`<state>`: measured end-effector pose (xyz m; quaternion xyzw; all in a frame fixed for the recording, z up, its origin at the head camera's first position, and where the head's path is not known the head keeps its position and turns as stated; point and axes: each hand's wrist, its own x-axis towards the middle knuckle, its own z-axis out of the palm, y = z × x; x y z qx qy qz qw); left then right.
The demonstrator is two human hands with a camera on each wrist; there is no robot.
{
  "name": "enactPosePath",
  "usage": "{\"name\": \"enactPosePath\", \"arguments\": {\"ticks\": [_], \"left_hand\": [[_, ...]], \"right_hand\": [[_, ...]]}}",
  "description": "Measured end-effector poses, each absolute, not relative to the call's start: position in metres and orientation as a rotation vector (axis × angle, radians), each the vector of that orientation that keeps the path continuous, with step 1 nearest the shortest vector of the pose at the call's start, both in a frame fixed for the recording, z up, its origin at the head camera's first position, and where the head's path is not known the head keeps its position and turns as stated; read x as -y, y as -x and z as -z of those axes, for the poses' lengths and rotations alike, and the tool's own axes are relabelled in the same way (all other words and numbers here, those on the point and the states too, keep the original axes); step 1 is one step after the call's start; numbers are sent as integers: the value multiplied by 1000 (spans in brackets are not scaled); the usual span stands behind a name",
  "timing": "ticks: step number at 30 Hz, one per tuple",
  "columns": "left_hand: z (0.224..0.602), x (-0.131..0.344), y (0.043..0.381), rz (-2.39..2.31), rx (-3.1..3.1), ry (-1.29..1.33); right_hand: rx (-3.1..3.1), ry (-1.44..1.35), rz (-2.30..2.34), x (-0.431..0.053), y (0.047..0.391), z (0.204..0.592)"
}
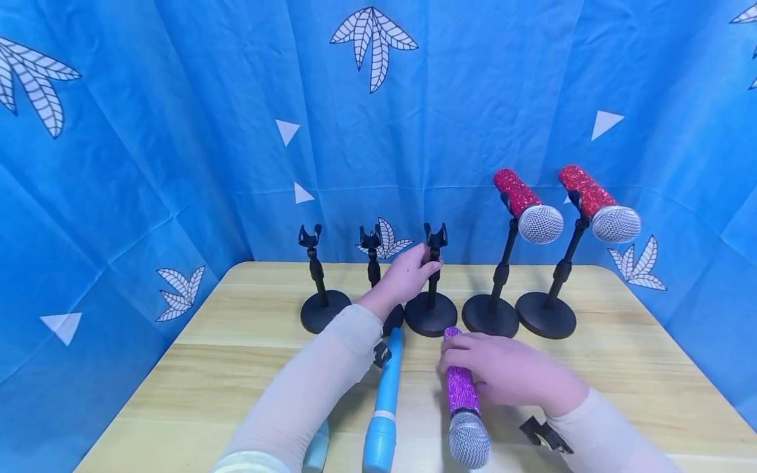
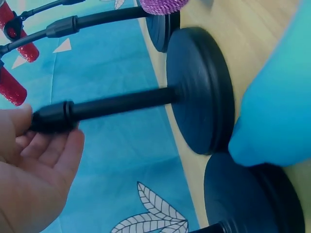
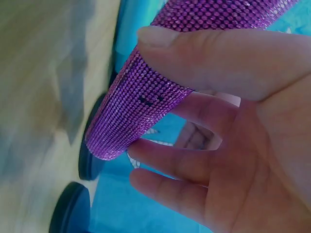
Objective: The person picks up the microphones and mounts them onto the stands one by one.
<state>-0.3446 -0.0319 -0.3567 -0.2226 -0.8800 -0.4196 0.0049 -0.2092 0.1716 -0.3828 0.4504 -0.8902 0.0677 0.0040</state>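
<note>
My left hand (image 1: 408, 276) grips the upper pole of the middle black microphone stand (image 1: 430, 314), just below its clip. In the left wrist view, thumb and fingers close around the thick collar of that stand (image 2: 121, 104). My right hand (image 1: 511, 371) holds a purple rhinestone microphone (image 1: 462, 391) by its handle, in front of the same stand. The silver mesh head points toward me and the handle end toward the stand. The right wrist view has the thumb across the glittering purple handle (image 3: 136, 111), with the fingers on its other side.
Two stands on the right bear red glitter microphones (image 1: 520, 194) (image 1: 591, 194). Left of the middle stand are two stands with bare clips (image 1: 310, 236) (image 1: 370, 238). A blue microphone (image 1: 386, 401) lies between my arms; a pale blue object (image 1: 317, 450) is partly hidden by my left sleeve.
</note>
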Motion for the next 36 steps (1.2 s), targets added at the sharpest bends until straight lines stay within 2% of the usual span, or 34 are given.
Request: {"name": "enactPosePath", "arguments": {"ticks": [9,20,28,36], "left_hand": [[351,35,336,1185,2812,759],[351,45,310,1147,2872,805],[351,50,297,1171,2890,861],[349,58,282,1148,2898,959]], "right_hand": [[2789,-1386,-307,-188,213,364],[2674,-1119,-569,-207,223,352],[2624,-964,-778,-207,236,350],[2425,-943,-945,-190,245,332]]}}
